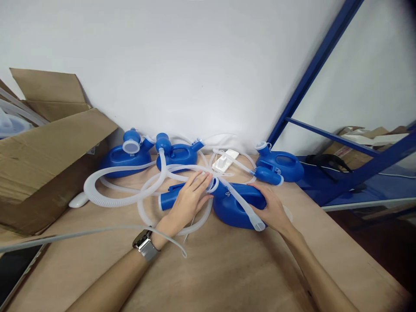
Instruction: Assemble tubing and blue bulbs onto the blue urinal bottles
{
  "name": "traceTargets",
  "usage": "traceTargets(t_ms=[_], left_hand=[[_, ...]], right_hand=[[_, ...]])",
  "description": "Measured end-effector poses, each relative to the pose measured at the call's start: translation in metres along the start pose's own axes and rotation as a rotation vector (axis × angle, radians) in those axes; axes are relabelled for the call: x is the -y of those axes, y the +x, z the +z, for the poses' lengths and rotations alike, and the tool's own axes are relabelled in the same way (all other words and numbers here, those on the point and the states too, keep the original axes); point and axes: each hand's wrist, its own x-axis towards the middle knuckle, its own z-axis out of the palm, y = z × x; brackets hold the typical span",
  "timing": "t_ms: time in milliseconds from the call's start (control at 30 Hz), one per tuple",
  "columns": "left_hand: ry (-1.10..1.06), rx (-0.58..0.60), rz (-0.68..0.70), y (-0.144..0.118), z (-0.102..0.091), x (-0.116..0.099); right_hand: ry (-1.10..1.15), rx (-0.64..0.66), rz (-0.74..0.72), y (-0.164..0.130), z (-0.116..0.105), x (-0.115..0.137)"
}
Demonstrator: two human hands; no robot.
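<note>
My left hand (191,197) reaches across a blue funnel piece (169,200). Its fingers and thumb close about the white cap (213,185) at the mouth of a blue urinal bottle (232,212). My right hand (270,208) grips that bottle at its right end by the handle, with the thumb over the handle opening. A translucent hose (242,200) lies across the bottle, its open end toward me. More hose (143,212) loops around and behind my left hand. The fingers partly hide the cap.
Behind stand more blue urinal bottles with hoses: one at left (125,162), one at centre (182,158), one at right (289,167). A white power strip (229,159) lies near the wall. An open cardboard box (55,160) is at left, a blue metal frame (312,65) at right.
</note>
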Motion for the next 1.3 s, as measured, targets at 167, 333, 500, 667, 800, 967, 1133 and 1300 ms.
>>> traceTargets(t_ms=[167, 333, 500, 667, 800, 967, 1133, 1300], left_hand=[[0.026, -0.002, 0.044, 0.001, 0.003, -0.005], [0.025, -0.035, 0.005, 0.001, 0.005, -0.014], [0.012, -0.062, 0.002, -0.001, 0.011, -0.02], [0.032, -0.101, 0.0, -0.001, 0.016, -0.025], [0.025, -0.133, 0.013, -0.004, 0.017, -0.031], [0.065, -0.122, 0.033, -0.007, 0.013, -0.031], [0.132, -0.068, 0.055, -0.003, 0.004, -0.026], [0.182, -0.19, 0.129, -0.01, -0.008, -0.021]], right_hand=[[0.015, 0.01, 0.018, 0.0, 0.003, 0.005], [0.007, 0.0, 0.031, 0.0, 0.004, 0.008], [-0.001, -0.018, 0.021, 0.0, 0.004, 0.012], [0.001, -0.006, 0.033, -0.001, 0.005, 0.011], [0.01, 0.006, 0.023, 0.002, 0.006, 0.015], [0.051, 0.084, 0.015, 0.011, 0.001, 0.023], [0.191, 0.178, 0.09, 0.016, -0.01, 0.023], [0.221, 0.157, 0.146, 0.018, -0.007, 0.025]])
